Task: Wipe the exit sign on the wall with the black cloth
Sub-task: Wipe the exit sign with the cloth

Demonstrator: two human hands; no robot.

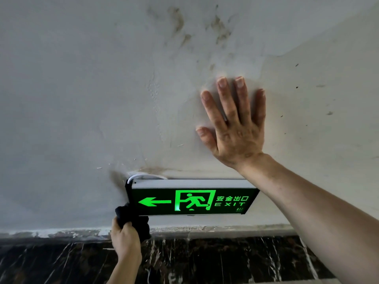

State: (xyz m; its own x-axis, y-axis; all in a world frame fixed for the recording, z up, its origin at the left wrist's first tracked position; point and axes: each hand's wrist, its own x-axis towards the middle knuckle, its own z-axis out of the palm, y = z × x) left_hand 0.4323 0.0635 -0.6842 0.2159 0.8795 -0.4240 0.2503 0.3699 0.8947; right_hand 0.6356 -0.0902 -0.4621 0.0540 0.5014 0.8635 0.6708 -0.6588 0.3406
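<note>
The exit sign (190,198) is a black box with a lit green arrow, running figure and the word EXIT, fixed low on the wall. My left hand (125,236) grips a bunched black cloth (133,220) and presses it against the sign's lower left corner. My right hand (233,121) lies flat on the wall above the sign's right half, fingers spread, holding nothing. My right forearm crosses in front of the sign's right end and hides it.
The pale plaster wall (82,99) carries dirty smudges (180,23) above and a dark stain beside the sign's left end. A white cable (143,176) loops out above the sign. A dark marbled skirting band (205,259) runs below.
</note>
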